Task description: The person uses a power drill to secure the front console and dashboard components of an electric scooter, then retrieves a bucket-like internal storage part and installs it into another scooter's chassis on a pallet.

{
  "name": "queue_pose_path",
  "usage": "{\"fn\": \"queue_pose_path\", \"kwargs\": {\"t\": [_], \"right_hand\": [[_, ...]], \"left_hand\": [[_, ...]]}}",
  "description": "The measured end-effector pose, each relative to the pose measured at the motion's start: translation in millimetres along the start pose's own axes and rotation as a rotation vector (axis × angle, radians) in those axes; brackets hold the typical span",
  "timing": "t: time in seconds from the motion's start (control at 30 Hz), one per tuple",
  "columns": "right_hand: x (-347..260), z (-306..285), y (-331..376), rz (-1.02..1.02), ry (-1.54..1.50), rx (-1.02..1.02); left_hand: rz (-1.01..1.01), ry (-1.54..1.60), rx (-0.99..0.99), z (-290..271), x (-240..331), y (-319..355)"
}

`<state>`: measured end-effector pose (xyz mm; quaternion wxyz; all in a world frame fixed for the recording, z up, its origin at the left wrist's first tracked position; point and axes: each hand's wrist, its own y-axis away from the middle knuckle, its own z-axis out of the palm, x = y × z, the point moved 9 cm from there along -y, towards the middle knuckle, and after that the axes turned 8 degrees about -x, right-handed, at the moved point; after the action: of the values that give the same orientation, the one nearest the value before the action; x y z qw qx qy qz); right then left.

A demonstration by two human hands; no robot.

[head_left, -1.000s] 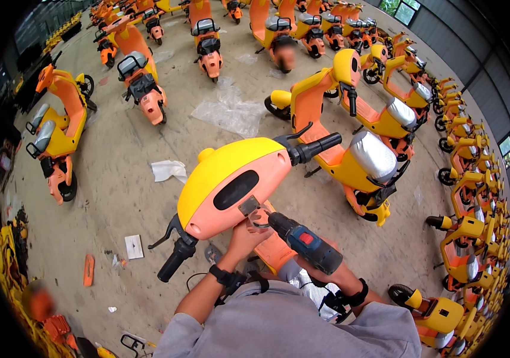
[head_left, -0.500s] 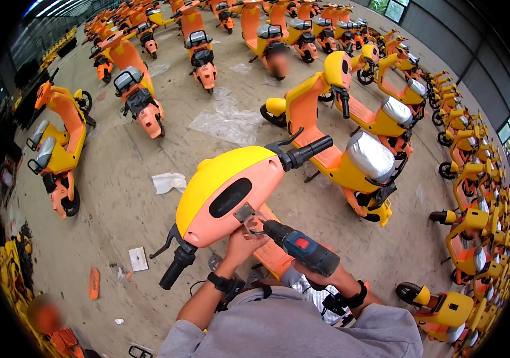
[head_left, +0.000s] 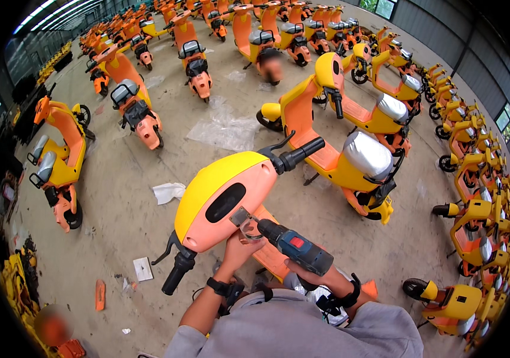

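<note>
In front of me stands a yellow and orange scooter, its handlebar head point(head_left: 214, 200) tilted, with a dark oval display. My left hand point(head_left: 240, 250) is closed below the head, its fingers at a small grey metal bracket point(head_left: 241, 217) with a curved, ring-like lower part. The bracket lies against the orange cover. My right hand point(head_left: 309, 273) is wrapped round a cordless drill point(head_left: 300, 249), which points left. The drill's nose is by the bracket; its bit's exact contact is hard to make out. Part of the orange footboard point(head_left: 271, 260) shows below.
Another scooter with a silver-wrapped seat point(head_left: 367, 156) stands close on the right. More scooters fill the back and right side. Clear plastic sheeting point(head_left: 225, 128), a white sheet point(head_left: 168, 192), a white square piece point(head_left: 143, 269) and an orange part point(head_left: 100, 295) lie on the floor.
The view has shifted slightly. The drill and both hands keep nearly the same place at the bracket, with the drill's nose still beside it.
</note>
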<state>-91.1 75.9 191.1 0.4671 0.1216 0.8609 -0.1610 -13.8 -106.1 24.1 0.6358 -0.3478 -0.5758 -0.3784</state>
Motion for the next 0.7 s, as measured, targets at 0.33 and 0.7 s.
{"fn": "queue_pose_path", "kwargs": {"t": [0.33,0.7], "right_hand": [[10.8,1.2,12.0,0.045,-0.013,0.007],[17.7,7.0,8.9,-0.001,0.04,-0.012]], "left_hand": [[-0.017,0.005,-0.041,2.0,-8.1,-1.7],[-0.044,0.011,-0.068,0.0,-9.6,-1.0]]}}
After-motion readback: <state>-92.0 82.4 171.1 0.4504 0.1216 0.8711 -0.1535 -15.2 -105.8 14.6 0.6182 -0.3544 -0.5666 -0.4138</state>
